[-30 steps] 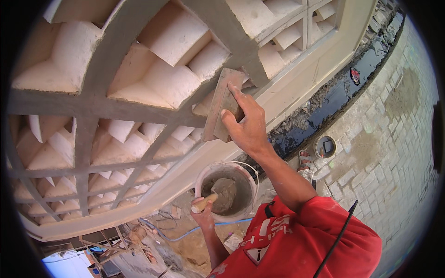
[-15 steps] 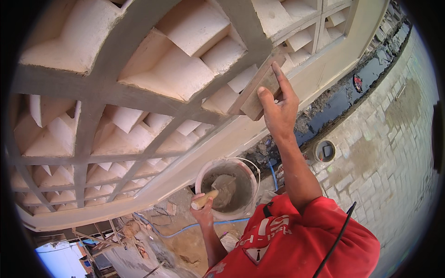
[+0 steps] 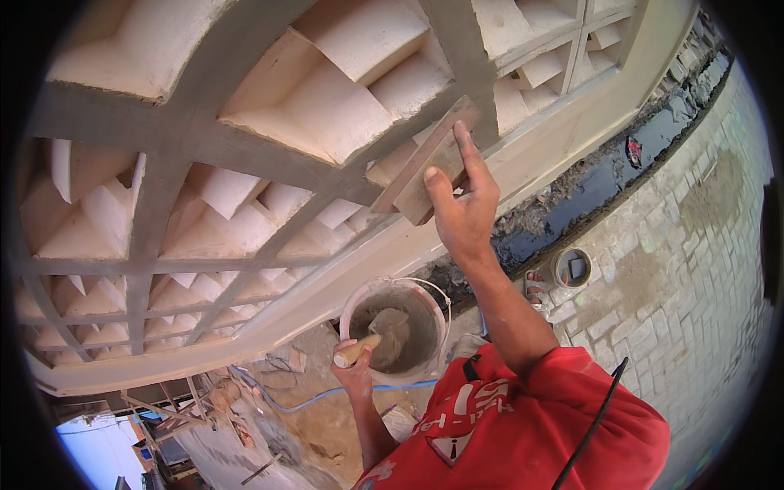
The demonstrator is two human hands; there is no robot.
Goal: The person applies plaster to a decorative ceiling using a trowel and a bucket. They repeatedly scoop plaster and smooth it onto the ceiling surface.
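My right hand (image 3: 469, 208) grips a wooden plastering float (image 3: 433, 171), which is held against the grey-plastered ribs (image 3: 237, 151) of a pale openwork block wall. Its fingers wrap the float's back, with the index finger stretched along it. Lower down, my left hand (image 3: 353, 377) is closed round the thick wooden handle of a trowel (image 3: 358, 351). That handle reaches over the rim of a round bucket (image 3: 349, 314). Inside lies wet grey mortar (image 3: 408, 347), and what seems to be the mortar-coated trowel blade blends into it.
A muddy drainage ditch (image 3: 572, 208) runs along the wall's foot, with grey block paving (image 3: 645, 335) beyond it. On the paving stands a small pail (image 3: 573, 268), with a sandalled foot (image 3: 536, 290) beside it. A blue hose (image 3: 327, 400) crosses the ground below the bucket.
My right hand and the float have moved down and left along the wall. My left hand still holds the trowel at the bucket. The sandalled foot has come into sight beside the pail.
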